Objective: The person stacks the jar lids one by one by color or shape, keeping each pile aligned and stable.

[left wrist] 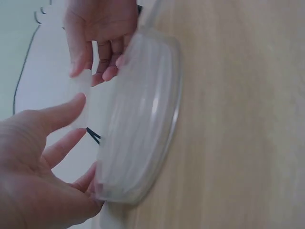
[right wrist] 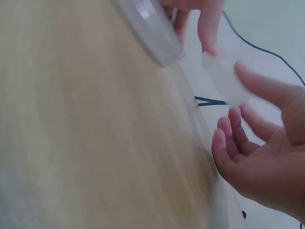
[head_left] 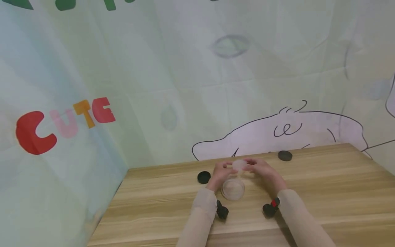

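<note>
A small, round, translucent white piece (head_left: 239, 165) is held up between both hands, above the far part of the table. My left hand (head_left: 219, 174) pinches its left side between thumb and fingers. On the opposite side, the thumb and fingertips of my right hand (head_left: 262, 168) grip it; the right wrist view shows this hand (right wrist: 276, 143) with its lower fingers loosely bent. Just nearer than the piece stands a clear, round, ridged container (head_left: 233, 189) on the table. In the left wrist view the container (left wrist: 143, 109) is blurred, and the left hand's lower fingers are close against its side.
Two black round discs, perhaps lids, lie on the wooden table (head_left: 154, 206): one disc (head_left: 204, 177) left of the left hand, another disc (head_left: 285, 155) near the back edge at right. A printed cloth (head_left: 185, 103) hangs behind the table. Each wrist wears a small black camera (head_left: 223, 212).
</note>
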Demonstrator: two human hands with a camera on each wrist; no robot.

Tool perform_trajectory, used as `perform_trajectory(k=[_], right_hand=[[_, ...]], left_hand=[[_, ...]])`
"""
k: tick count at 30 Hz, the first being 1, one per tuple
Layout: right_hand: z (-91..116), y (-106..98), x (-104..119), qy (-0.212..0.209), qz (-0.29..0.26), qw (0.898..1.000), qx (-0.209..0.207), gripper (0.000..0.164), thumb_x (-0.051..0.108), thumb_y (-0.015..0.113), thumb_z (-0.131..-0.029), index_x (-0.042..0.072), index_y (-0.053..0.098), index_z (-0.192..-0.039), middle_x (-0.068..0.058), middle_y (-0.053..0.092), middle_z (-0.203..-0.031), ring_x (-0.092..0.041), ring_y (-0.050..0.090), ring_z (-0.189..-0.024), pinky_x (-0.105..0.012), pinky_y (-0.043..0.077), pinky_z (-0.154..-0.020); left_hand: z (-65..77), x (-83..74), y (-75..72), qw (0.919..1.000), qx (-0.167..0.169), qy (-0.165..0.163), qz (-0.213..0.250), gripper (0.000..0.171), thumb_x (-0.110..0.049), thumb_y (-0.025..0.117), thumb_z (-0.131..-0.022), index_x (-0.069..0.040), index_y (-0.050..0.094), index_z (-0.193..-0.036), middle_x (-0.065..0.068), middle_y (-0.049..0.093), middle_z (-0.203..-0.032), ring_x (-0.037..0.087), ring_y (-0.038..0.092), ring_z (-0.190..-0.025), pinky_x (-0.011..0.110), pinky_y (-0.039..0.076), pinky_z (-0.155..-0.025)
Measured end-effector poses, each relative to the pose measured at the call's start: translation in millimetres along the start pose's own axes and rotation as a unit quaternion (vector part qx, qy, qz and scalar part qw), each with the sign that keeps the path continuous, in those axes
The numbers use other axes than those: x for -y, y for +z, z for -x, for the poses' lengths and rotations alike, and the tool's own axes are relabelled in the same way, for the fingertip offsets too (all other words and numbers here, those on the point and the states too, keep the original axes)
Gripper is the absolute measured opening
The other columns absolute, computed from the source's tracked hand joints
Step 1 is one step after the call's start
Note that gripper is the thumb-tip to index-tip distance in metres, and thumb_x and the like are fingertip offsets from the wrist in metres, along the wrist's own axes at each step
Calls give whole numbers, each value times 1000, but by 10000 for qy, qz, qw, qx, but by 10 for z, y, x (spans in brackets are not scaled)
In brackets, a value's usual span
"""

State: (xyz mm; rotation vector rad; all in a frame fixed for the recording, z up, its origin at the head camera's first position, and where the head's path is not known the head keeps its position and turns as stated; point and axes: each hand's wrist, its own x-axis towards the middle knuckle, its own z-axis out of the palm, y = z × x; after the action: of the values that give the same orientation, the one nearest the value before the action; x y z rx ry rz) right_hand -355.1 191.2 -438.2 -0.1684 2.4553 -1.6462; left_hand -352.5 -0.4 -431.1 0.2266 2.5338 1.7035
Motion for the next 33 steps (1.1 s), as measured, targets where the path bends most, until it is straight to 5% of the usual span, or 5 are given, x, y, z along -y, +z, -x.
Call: perform_trajectory(k=[4,8,14,25,33], right_hand=[[47,-23,27,-102,-542,9981,268,60,28,64,-94,0,43,-143,-23,48,-143,-26,52,-122,-37,47,-98],[146,20,99,-388,-585,9967,398,59,28,63,-94,0,44,-142,-22,51,-141,-28,52,-126,-47,42,-107],[273,127,175,-671,-312,9947,718,54,28,66,-91,3,52,-136,-16,59,-130,-21,56,-114,-41,46,-98],[314,190,141,-796,-79,9914,1033,51,22,69,-86,3,55,-131,-18,54,-133,-30,47,-119,-42,38,-95],[318,282,71,-818,205,9882,1281,51,16,72,-84,-2,52,-128,-21,54,-130,-30,49,-117,-39,38,-94]], left_hand=[[39,-4,-63,9989,253,-11,392,38,-15,75,-82,-3,66,-117,16,58,-133,33,49,-125,51,39,-105],[145,1,-162,9989,305,140,319,41,-20,75,-84,-5,63,-119,14,58,-131,32,49,-119,46,41,-98],[336,84,-300,9982,330,248,445,40,-16,77,-82,-4,61,-116,14,58,-127,32,47,-118,44,42,-92],[505,163,-336,9975,517,442,190,42,-14,77,-81,-1,56,-115,17,55,-126,34,47,-120,53,42,-100],[529,342,-378,9947,902,470,171,40,-11,78,-79,2,59,-112,14,62,-111,19,52,-95,30,44,-81]])
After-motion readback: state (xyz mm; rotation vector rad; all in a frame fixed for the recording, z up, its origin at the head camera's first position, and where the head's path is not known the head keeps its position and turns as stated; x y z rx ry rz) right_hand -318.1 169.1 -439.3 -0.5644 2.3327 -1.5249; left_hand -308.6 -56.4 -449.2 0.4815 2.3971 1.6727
